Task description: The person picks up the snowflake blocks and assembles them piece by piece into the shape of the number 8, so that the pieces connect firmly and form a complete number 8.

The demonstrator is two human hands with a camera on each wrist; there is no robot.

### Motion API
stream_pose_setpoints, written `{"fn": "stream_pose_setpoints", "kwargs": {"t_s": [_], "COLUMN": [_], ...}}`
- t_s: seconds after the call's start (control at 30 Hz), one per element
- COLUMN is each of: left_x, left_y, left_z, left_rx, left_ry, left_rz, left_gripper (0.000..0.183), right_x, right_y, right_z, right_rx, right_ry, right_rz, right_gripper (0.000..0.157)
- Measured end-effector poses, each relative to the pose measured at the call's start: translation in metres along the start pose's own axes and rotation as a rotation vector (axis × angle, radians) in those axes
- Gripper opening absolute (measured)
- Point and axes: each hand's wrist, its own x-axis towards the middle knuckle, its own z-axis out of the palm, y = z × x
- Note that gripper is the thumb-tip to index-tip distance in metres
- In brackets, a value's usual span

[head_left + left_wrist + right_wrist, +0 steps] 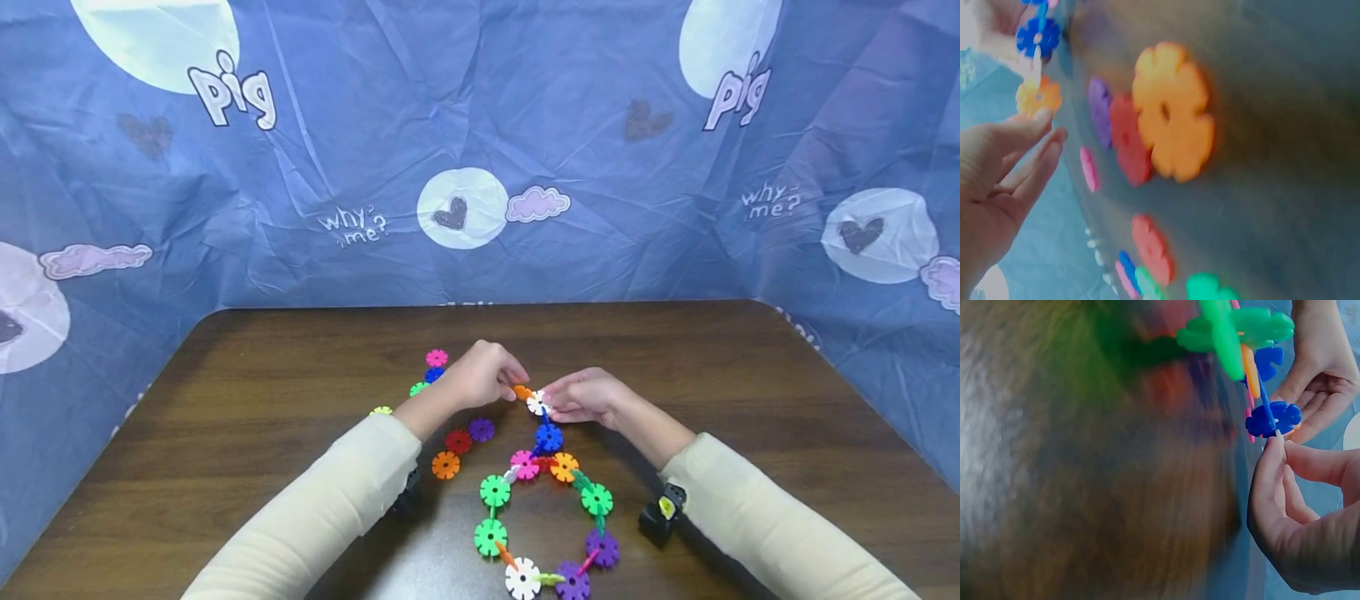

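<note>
My left hand pinches an orange flower-shaped disc between thumb and fingertips; the left wrist view shows the same orange disc. Beside it, my right hand pinches a white notched disc, seen edge-on at its fingertips in the right wrist view. The orange and white discs meet. From the white disc a chain runs down through a blue disc to a ring of linked discs, among them a pink disc, a green disc and a purple disc.
Loose discs lie left of the chain: orange, red and purple. Farther back are a pink disc and several others, partly behind the left forearm. A patterned blue cloth hangs behind the brown table.
</note>
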Motion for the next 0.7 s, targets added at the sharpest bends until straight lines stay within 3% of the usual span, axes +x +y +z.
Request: {"fn": "stream_pose_setpoints", "kwargs": {"t_s": [0.07,0.17,0.3,0.4,0.53,0.7], "left_x": [-0.001,-0.001,-0.001,-0.001,-0.002,-0.002], "left_y": [-0.003,-0.008,-0.014,-0.017,-0.018,-0.015], "left_z": [-0.005,-0.011,-0.011,-0.006,0.0,0.002], "left_rx": [0.006,0.092,0.186,0.203,0.222,0.172], "left_ry": [0.026,0.056,0.009,-0.022,-0.014,0.004], "left_rz": [-0.062,-0.174,-0.278,-0.297,-0.289,-0.312], "left_gripper": [0.021,0.021,0.025,0.029,0.023,0.018], "right_x": [-0.001,-0.001,-0.001,-0.002,-0.003,-0.004], "right_y": [0.0,0.001,0.003,0.004,0.003,0.0], "right_z": [-0.001,-0.002,-0.005,-0.005,-0.004,-0.003], "right_rx": [-0.009,-0.02,-0.021,-0.02,-0.02,-0.024], "right_ry": [-0.013,-0.039,-0.048,-0.046,-0.047,-0.044], "right_rz": [0.003,-0.003,-0.005,-0.004,-0.008,-0.003], "right_gripper": [0.035,0.037,0.039,0.039,0.038,0.039]}}
